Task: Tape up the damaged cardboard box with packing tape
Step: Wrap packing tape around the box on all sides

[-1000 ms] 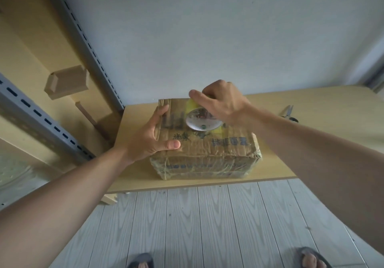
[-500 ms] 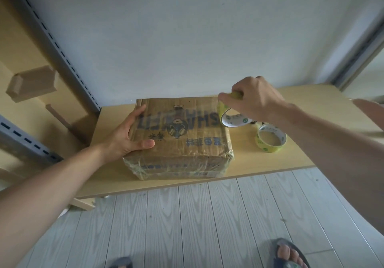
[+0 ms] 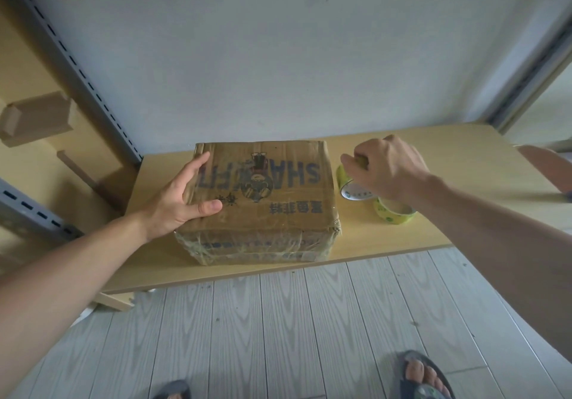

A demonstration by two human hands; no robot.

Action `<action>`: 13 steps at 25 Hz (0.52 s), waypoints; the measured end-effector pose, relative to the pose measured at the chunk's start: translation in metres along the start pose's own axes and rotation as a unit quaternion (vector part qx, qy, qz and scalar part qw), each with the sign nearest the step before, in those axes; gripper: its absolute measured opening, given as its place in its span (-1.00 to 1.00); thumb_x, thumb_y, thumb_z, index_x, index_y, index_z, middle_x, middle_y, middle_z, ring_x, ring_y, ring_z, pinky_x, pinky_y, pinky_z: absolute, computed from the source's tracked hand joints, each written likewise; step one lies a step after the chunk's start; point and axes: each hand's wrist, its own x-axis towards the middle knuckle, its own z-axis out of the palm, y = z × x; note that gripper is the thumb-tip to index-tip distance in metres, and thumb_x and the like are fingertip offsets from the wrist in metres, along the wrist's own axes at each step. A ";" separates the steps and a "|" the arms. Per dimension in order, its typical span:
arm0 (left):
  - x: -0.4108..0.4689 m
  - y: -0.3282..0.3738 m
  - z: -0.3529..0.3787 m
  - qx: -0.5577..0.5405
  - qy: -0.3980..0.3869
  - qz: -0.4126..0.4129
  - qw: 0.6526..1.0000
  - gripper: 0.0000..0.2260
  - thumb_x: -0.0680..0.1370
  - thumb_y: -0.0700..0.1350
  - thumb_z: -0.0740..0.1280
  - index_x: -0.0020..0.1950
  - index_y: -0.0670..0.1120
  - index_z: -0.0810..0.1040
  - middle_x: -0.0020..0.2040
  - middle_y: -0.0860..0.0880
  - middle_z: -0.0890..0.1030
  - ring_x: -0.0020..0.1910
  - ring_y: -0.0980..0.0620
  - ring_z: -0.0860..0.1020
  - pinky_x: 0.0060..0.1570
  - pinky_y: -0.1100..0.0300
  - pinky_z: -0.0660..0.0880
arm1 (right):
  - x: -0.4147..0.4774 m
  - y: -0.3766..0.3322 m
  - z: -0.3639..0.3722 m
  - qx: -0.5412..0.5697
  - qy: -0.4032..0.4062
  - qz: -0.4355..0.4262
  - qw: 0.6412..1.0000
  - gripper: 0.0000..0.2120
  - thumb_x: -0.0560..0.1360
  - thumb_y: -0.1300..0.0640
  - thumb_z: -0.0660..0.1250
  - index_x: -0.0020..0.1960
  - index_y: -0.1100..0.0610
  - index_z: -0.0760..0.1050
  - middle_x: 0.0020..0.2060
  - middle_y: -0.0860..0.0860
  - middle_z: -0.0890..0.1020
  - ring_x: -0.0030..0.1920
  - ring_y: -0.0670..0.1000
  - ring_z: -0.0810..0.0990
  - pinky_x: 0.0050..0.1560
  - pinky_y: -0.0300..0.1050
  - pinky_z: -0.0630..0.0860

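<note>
Fingers (image 3: 198, 170) of left hand (image 3: 175, 202) spread flat on box (image 3: 278, 213) edge; right hand (image 3: 390, 166) pinches tape roll (image 3: 356, 193).

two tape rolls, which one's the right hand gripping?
The tilted tape roll beside the cardboard box; the right hand pinches its top. The other roll lies flat on the table.
</note>
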 end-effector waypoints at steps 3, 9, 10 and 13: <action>-0.002 0.003 0.000 0.014 -0.002 -0.003 1.000 0.01 0.24 0.43 0.50 0.59 0.34 0.07 0.56 0.33 0.04 0.54 0.35 0.01 0.51 0.17 -0.03 | -0.004 0.002 0.012 0.002 -0.008 0.010 1.000 -0.50 0.56 -0.06 0.23 -0.47 0.15 0.26 -0.57 0.05 0.40 -0.53 0.10 0.30 -0.46 -0.19 0.17; 0.001 0.004 0.009 -0.090 0.072 -0.057 0.992 -0.53 0.64 0.21 0.10 0.53 0.45 0.05 0.60 0.30 0.03 0.56 0.23 0.05 0.59 -0.02 0.01 | -0.012 0.007 0.035 0.131 -0.059 0.089 0.986 -0.52 0.59 -0.05 0.20 -0.43 0.13 0.22 -0.54 -0.02 0.30 -0.47 0.04 0.27 -0.41 -0.13 0.22; 0.002 0.001 0.009 -0.132 0.076 -0.090 0.984 -0.50 0.63 0.24 0.14 0.52 0.47 0.03 0.62 0.23 0.06 0.58 0.16 0.10 0.59 -0.07 0.06 | -0.014 0.007 0.037 0.158 -0.050 0.100 0.981 -0.53 0.59 -0.04 0.22 -0.42 0.13 0.23 -0.52 -0.01 0.29 -0.45 0.02 0.26 -0.40 -0.11 0.21; 0.005 -0.012 0.006 -0.197 0.099 -0.145 0.964 -0.49 0.61 0.25 0.23 0.55 0.19 0.32 0.55 0.03 0.38 0.50 0.00 0.38 0.53 -0.13 0.24 | -0.020 0.006 0.044 0.258 -0.020 0.139 0.956 -0.50 0.59 -0.19 0.19 -0.36 0.14 0.30 -0.46 0.00 0.37 -0.41 0.00 0.30 -0.36 -0.11 0.23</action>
